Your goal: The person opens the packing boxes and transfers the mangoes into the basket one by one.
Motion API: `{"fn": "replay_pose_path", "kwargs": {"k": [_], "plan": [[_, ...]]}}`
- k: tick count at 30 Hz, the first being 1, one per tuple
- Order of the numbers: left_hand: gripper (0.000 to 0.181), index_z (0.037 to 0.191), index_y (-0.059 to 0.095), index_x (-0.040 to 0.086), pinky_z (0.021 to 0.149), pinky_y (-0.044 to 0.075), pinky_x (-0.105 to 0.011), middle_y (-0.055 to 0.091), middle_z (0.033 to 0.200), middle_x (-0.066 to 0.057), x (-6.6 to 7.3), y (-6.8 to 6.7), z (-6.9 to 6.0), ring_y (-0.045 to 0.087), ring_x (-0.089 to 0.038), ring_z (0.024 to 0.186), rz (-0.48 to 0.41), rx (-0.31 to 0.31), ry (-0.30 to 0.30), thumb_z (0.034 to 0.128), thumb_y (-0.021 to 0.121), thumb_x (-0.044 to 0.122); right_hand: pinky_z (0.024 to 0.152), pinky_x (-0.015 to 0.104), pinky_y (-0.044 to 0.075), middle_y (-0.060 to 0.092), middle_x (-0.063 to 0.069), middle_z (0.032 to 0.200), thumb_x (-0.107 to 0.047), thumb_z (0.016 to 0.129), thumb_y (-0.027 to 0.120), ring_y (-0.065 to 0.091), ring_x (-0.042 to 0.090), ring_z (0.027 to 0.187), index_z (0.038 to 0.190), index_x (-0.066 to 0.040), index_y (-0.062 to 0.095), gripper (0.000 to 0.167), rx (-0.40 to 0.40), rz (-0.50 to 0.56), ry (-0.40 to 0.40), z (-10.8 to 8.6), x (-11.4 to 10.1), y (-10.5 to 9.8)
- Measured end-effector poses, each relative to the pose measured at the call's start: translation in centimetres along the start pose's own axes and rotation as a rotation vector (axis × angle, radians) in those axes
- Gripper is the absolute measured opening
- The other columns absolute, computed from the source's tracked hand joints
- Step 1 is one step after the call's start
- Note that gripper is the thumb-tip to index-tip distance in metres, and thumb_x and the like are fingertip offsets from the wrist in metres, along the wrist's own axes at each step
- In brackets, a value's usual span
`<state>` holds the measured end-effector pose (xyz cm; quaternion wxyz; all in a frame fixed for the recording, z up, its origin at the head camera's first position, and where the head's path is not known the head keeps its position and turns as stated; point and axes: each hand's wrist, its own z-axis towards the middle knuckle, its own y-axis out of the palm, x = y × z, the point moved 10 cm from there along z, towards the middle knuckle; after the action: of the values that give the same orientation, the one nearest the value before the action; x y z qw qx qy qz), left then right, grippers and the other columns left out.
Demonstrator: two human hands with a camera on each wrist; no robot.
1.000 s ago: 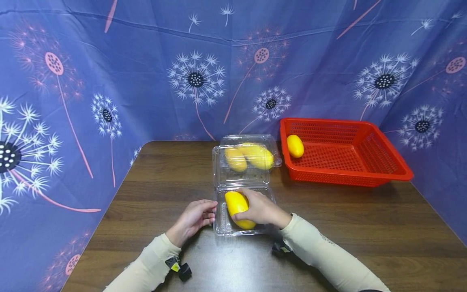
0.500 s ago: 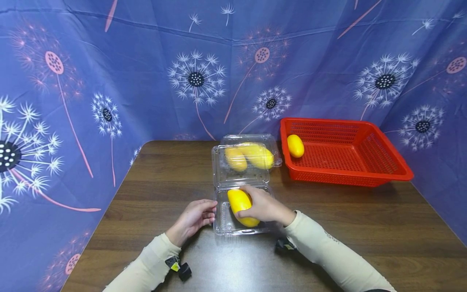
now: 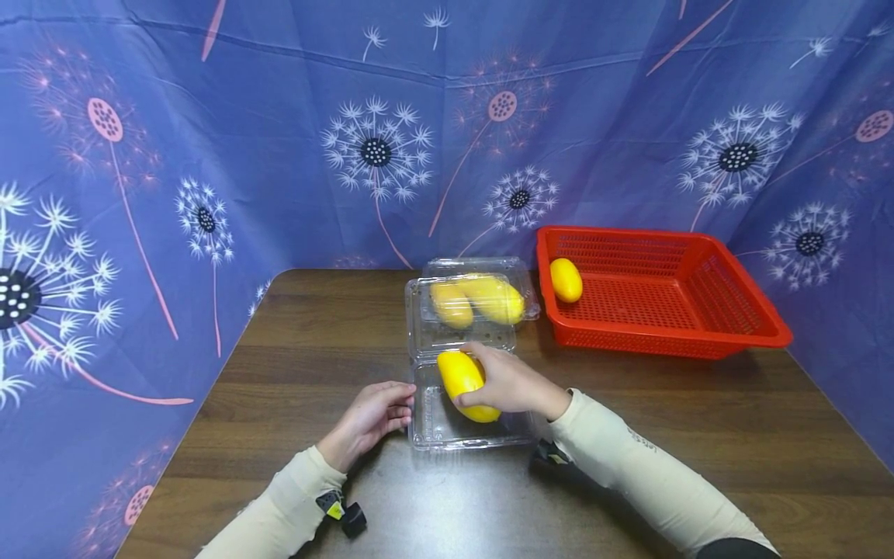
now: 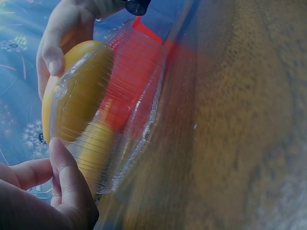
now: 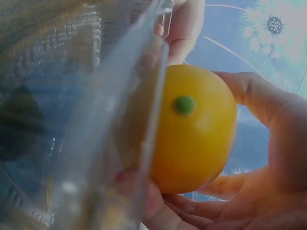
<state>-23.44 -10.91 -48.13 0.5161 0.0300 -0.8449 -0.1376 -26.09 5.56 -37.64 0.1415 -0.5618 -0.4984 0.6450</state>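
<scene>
In the head view, my right hand (image 3: 513, 379) grips a yellow mango (image 3: 461, 374) over the front clear plastic clamshell container (image 3: 433, 435), whose lid stands folded back. The right wrist view shows the green stem end of the mango (image 5: 192, 143), with thumb and fingers around its sides. Seen from the left wrist, the mango (image 4: 57, 110) is tilted, partly above the container's rim and partly behind its clear wall. My left hand (image 3: 370, 419) pinches the container's left rim between thumb and finger. Its other fingers are loosely bent.
Behind the lid, a second clear container (image 3: 527, 287) holds yellow mangoes (image 3: 499, 301). A red perforated basket (image 3: 642, 338) stands at the back right with one mango (image 3: 566, 281) at its left end. A patterned blue cloth (image 3: 279, 155) hangs behind the wooden table (image 3: 300, 349).
My right hand has raised the mango and shifted it slightly right and away from me over the front container. The left hand has stayed at the rim.
</scene>
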Motion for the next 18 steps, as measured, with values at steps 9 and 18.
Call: {"fn": "replay_pose_path", "kwargs": {"k": [9, 18], "plan": [[0.004, 0.092, 0.057, 0.008, 0.06, 0.053, -0.017, 0.058, 0.075, 0.004, 0.0, 0.0, -0.1, 0.053, -0.005, 0.062, -0.001, 0.0, 0.0, 0.0951, 0.056, 0.01, 0.07, 0.031, 0.049, 0.062, 0.006, 0.113, -0.039, 0.071, 0.081, 0.056, 0.019, 0.09, 0.139, -0.009, 0.046, 0.082, 0.021, -0.003, 0.006, 0.0, 0.3, -1.1], [0.004, 0.093, 0.057, 0.007, 0.061, 0.054, -0.017, 0.058, 0.075, 0.004, 0.0, 0.0, -0.1, 0.054, -0.005, 0.062, -0.005, -0.001, -0.003, 0.0946, 0.057, 0.011, 0.067, 0.028, 0.049, 0.062, 0.006, 0.109, -0.038, 0.071, 0.081, 0.057, 0.018, 0.086, 0.137, -0.009, 0.047, 0.08, 0.025, 0.006, -0.01, -0.1, -0.1, -2.2]]}}
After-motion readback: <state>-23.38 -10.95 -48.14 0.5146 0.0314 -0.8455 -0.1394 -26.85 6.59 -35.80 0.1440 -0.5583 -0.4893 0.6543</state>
